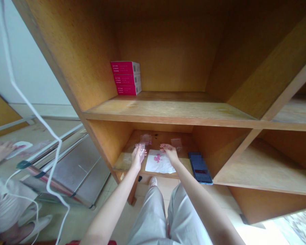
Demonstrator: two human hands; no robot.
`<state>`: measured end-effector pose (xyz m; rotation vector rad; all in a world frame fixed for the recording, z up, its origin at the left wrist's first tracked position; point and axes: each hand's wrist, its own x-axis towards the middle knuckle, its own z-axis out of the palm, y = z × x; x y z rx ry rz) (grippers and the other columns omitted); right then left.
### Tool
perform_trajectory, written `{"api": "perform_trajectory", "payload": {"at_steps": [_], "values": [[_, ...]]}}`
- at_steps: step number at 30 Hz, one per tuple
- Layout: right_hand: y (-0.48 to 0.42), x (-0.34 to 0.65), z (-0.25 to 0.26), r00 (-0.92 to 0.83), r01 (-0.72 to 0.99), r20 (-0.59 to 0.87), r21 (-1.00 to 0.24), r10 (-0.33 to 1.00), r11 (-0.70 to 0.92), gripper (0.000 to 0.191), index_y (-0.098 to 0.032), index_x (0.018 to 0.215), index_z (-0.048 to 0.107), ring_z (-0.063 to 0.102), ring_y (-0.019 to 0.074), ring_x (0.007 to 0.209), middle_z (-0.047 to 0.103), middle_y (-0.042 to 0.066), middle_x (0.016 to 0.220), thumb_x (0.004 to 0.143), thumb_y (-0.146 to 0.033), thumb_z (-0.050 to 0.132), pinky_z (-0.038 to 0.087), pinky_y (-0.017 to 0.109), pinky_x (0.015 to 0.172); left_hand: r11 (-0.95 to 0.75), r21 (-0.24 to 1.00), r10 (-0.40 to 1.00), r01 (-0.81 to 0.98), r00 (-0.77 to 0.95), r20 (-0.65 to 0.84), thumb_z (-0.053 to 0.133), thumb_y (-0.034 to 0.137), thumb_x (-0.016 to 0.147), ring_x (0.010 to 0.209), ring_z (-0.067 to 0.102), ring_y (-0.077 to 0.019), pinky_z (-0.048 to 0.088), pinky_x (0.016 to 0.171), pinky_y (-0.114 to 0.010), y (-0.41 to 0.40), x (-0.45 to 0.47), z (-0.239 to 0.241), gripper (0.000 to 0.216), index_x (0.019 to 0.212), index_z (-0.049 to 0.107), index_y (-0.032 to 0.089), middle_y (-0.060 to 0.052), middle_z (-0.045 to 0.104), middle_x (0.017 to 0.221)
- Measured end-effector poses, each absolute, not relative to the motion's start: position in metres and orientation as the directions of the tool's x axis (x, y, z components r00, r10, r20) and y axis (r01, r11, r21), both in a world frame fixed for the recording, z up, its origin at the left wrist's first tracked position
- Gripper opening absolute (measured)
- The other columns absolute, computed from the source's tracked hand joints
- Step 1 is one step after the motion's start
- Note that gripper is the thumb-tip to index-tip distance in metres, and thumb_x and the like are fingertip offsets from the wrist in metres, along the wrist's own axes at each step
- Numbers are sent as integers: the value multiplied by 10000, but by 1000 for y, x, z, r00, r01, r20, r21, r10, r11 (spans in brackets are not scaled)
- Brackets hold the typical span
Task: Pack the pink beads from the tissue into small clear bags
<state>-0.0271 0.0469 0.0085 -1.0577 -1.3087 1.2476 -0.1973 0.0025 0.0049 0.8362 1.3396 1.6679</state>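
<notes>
On a lower wooden shelf (183, 157) at the centre of the frame, the left hand (136, 158) holds a small clear plastic bag (142, 152) upright in a narrow grip. The right hand (169, 152) is open and empty, just above a white paper sheet (159, 162) with a pink pattern. Two more clear bags (146, 139) lie behind the sheet, and a dark phone (200, 167) lies to its right.

1. Three hot-pink boxes (126, 78) stacked up on the upper wooden shelf (168, 110), pretty tidy.
2. Dark phone (200, 168) lying on the lower shelf.
3. White cable (28, 99) dangling on the left.
4. Someone else's hand (0, 151) off left, near a steel panel (76, 173).
</notes>
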Motion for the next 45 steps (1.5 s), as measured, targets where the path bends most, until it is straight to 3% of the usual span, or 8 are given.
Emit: {"api": "perform_trajectory", "payload": {"at_steps": [6,12,15,25,30,37,45], "values": [[43,-29,-15,-131,36,130,-990,983,136,385,-153,1055,526,555,172,972,575,108,1094,817,-268,245,428,320,811,-3,999,923,-32,-385,-10,552,567,628,484,534,-81,364,408,-166,-1,-207,-2,500,887,547,139,-13,584,641],[42,-35,-24,-153,225,138,-959,978,171,450,-180,1203,405,496,149,1061,509,97,1192,865,-226,111,382,332,854,-151,949,968,275,-156,199,553,474,673,667,568,-125,440,578,-222,-2,-210,-1,373,836,587,141,-54,618,770],[43,-41,-20,-130,186,137,-969,982,160,469,-168,1223,397,501,153,1055,527,106,1166,879,-272,95,375,320,857,-198,871,969,450,-47,245,544,456,686,702,558,-139,439,650,-251,-1,-211,4,370,868,598,139,-51,624,777],[51,-50,-40,-63,18,124,-992,990,126,626,-105,1144,465,528,163,1017,551,147,1115,848,-521,102,388,283,856,-283,576,959,767,211,191,532,449,689,612,502,-129,374,570,-217,-1,-216,19,345,895,600,181,-26,608,737],[53,-52,-46,-90,91,128,-986,988,137,590,-119,1130,464,518,155,1034,549,138,1122,860,-496,98,384,283,867,-318,476,947,820,297,123,544,455,678,653,540,-151,369,602,-222,4,-217,27,322,887,599,217,-18,622,770],[50,-53,-42,-101,208,167,-960,981,185,527,-137,1062,512,531,152,1001,577,119,1068,874,-436,120,380,265,861,-327,453,932,829,364,8,626,471,585,945,551,-225,382,794,-249,19,-209,35,429,957,599,260,-36,614,1031],[50,-54,-46,-96,163,241,-953,966,254,451,-171,943,582,534,186,957,605,95,990,862,-406,206,369,320,862,-519,90,844,850,526,-103,487,550,669,931,564,-229,428,770,-296,32,-200,41,503,1056,534,231,-50,599,1048]]}}
